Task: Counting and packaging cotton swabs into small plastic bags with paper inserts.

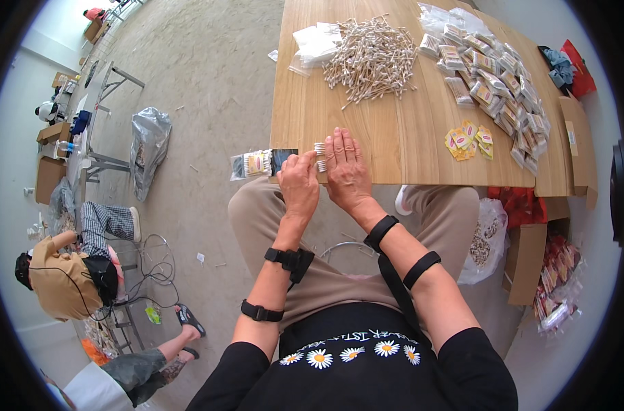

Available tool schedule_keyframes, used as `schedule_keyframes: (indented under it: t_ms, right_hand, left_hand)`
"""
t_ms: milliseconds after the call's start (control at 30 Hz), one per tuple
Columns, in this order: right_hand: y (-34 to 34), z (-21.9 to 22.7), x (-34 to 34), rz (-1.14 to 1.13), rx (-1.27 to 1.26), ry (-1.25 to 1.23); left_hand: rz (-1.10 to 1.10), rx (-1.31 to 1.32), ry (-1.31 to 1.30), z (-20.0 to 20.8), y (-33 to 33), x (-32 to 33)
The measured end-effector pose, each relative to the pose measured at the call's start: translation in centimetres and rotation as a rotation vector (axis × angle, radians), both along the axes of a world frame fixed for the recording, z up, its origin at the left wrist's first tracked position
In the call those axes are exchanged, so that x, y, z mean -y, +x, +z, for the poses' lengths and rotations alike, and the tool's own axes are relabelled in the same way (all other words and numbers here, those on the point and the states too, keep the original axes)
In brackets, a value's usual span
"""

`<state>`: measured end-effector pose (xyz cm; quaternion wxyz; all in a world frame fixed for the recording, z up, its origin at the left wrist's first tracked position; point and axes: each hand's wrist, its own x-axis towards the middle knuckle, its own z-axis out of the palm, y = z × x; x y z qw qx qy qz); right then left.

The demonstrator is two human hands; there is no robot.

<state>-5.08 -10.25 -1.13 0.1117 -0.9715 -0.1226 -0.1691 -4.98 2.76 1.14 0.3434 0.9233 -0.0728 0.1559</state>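
My left hand point(300, 183) is at the table's near left corner, fingers bent together with the tips against a dark flat piece point(284, 158). What lies under those fingertips is hidden. A clear bag of cotton swabs with a yellow and red label point(256, 163) juts past the table's left edge beside that piece. Between my hands lies a small row of cotton swabs point(319, 148), partly covered. My right hand point(347, 164) rests flat along its right side, fingers stretched out and close together, touching the row.
A large heap of loose cotton swabs point(373, 58) covers the table's far left, beside clear empty bags point(316, 45). Filled swab packs point(493, 85) are piled at right, near yellow label cards point(468, 140). A cardboard box point(529, 264) stands below. Another person point(69, 274) sits at left.
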Motion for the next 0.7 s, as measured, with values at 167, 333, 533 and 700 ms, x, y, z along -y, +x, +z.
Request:
schedule_keyframes:
  t_ms: [167, 333, 533, 700]
  right_hand:
    - [0.07, -0.32, 0.01, 0.005, 0.002, 0.007]
    - [0.08, -0.39, 0.05, 0.007, 0.025, 0.022]
    - [0.03, -0.17, 0.01, 0.006, 0.028, 0.015]
    - [-0.03, 0.24, -0.04, -0.003, -0.004, -0.004]
  left_hand:
    - [0.006, -0.012, 0.029, -0.24, 0.05, -0.18]
    - [0.026, -0.046, -0.007, -0.02, 0.44, 0.03]
    - [0.015, -0.059, 0.023, -0.37, 0.66, -0.17]
    - [0.01, -0.069, 0.014, -0.39, 0.73, -0.35]
